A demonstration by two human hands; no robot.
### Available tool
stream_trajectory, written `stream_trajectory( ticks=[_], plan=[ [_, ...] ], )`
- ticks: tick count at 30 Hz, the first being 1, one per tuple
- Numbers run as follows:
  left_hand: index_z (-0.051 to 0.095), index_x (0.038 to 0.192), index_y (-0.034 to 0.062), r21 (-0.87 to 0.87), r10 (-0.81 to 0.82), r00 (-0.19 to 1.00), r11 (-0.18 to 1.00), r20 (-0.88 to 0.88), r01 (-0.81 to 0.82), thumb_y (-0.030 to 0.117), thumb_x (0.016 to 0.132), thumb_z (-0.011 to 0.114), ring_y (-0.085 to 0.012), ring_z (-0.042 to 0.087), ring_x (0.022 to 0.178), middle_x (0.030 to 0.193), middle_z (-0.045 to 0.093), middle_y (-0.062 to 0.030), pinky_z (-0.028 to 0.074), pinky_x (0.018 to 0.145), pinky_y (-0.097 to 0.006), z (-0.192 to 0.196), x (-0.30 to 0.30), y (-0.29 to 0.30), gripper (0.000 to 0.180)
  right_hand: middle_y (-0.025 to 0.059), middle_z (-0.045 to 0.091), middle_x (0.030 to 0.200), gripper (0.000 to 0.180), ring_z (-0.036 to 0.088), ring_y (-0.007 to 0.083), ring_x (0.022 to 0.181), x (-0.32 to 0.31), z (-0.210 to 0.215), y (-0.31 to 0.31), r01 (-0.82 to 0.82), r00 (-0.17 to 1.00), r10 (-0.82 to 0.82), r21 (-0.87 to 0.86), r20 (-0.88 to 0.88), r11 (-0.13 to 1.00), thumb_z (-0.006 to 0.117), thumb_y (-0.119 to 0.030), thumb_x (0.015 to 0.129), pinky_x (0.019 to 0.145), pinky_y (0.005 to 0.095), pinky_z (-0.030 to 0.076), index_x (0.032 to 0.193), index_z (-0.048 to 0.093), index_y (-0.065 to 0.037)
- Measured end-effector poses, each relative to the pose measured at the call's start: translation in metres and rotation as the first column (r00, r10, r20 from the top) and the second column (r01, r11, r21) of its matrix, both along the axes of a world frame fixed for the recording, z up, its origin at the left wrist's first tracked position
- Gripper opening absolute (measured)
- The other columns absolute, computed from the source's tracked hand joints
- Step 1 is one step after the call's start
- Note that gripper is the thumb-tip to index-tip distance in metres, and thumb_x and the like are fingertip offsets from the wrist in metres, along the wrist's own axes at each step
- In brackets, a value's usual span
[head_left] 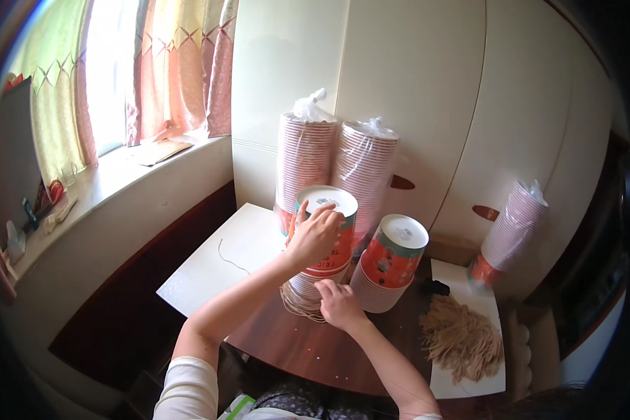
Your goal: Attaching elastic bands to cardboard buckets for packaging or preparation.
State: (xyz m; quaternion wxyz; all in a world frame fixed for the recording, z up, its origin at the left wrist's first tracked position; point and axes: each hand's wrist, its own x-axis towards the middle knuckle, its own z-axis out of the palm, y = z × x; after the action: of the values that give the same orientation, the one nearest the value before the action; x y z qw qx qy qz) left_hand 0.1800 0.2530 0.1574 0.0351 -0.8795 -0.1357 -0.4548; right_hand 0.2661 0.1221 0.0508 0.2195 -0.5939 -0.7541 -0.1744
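A stack of upside-down paper buckets [330, 260], red with a green band and white base, stands on the dark wooden table. My left hand [316, 234] lies over its upper side, fingers spread near the base edge. Lower down, my right hand [341, 306] is beside the stacked white rims, its fingers curled together; whatever may be between them is hidden. Thin tan cords [302, 306] loop around the foot of this stack. Just right of it stands a second upside-down stack of the same buckets [390, 260].
Two tall bucket stacks in clear plastic bags [306, 157] rise behind, against the pale cabinet. A white board [210, 262] at left bears one loose cord. At right, a heap of tan cords [462, 338] lies on another white board, with a bagged stack [509, 231] behind.
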Motion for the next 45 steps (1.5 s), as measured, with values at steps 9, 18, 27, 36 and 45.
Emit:
stream_trajectory(
  ticks=[9, 18, 27, 36, 45],
  plan=[
    [0.063, 0.086, 0.0067, -0.157, -0.242, 0.968, 0.955, 0.073, 0.25, 0.005, 0.071, 0.062, -0.0257, 0.054, 0.088, 0.084, 0.058, -0.0071, 0.032, 0.096, -0.041, 0.014, -0.01, 0.012, 0.015, 0.0115, 0.05, 0.102, 0.04, 0.053, 0.0274, 0.092, 0.004, -0.002, 0.002, 0.127, 0.991, -0.134, 0.161, 0.031, 0.979, 0.057, -0.009, 0.068, 0.085, 0.039, 0.042, 0.106, 0.047, -0.002],
    [0.064, 0.088, 0.0073, -0.293, -0.377, 0.926, 0.884, 0.012, 0.364, 0.002, 0.073, 0.062, -0.0268, 0.056, 0.088, 0.084, 0.059, -0.007, 0.028, 0.1, -0.047, 0.021, -0.029, 0.026, 0.016, 0.0136, 0.05, 0.097, 0.041, 0.053, 0.0291, 0.091, 0.002, -0.001, 0.004, 0.143, 0.99, -0.142, 0.14, -0.021, 0.98, 0.056, -0.007, 0.067, 0.087, 0.0392, 0.042, 0.106, 0.046, 0.0],
    [0.064, 0.089, 0.0083, -0.359, -0.446, 0.894, 0.843, -0.051, 0.4, 0.001, 0.074, 0.062, -0.0267, 0.056, 0.089, 0.082, 0.058, -0.0068, 0.024, 0.104, -0.049, 0.024, -0.035, 0.033, 0.017, 0.015, 0.049, 0.099, 0.04, 0.053, 0.0302, 0.091, 0.001, 0.0, 0.005, 0.112, 0.993, -0.107, 0.132, -0.043, 0.985, 0.056, -0.005, 0.068, 0.087, 0.039, 0.042, 0.106, 0.047, 0.001],
    [0.064, 0.091, 0.0094, -0.348, -0.444, 0.895, 0.847, -0.049, 0.401, 0.003, 0.075, 0.06, -0.0259, 0.055, 0.094, 0.09, 0.056, -0.0072, 0.023, 0.106, -0.05, 0.016, -0.034, 0.033, 0.018, 0.0119, 0.057, 0.097, 0.027, 0.056, 0.0274, 0.091, -0.012, 0.072, -0.045, -0.009, 0.941, 0.06, 0.151, -0.333, 0.989, 0.063, -0.008, 0.071, 0.082, 0.0376, 0.045, 0.098, 0.057, -0.004],
    [0.062, 0.092, 0.0042, 0.131, -0.383, 0.913, 0.907, -0.137, 0.4, 0.013, 0.067, 0.06, -0.0238, 0.05, 0.102, 0.099, 0.055, -0.0091, 0.035, 0.097, -0.037, 0.033, 0.027, -0.032, 0.027, 0.0065, 0.059, 0.072, 0.025, 0.057, 0.023, 0.065, -0.087, 0.226, -0.191, -0.443, -0.042, 0.781, 0.712, -0.623, 0.545, 0.059, -0.023, 0.086, 0.067, 0.0405, 0.043, 0.07, 0.048, -0.008]
  ],
)
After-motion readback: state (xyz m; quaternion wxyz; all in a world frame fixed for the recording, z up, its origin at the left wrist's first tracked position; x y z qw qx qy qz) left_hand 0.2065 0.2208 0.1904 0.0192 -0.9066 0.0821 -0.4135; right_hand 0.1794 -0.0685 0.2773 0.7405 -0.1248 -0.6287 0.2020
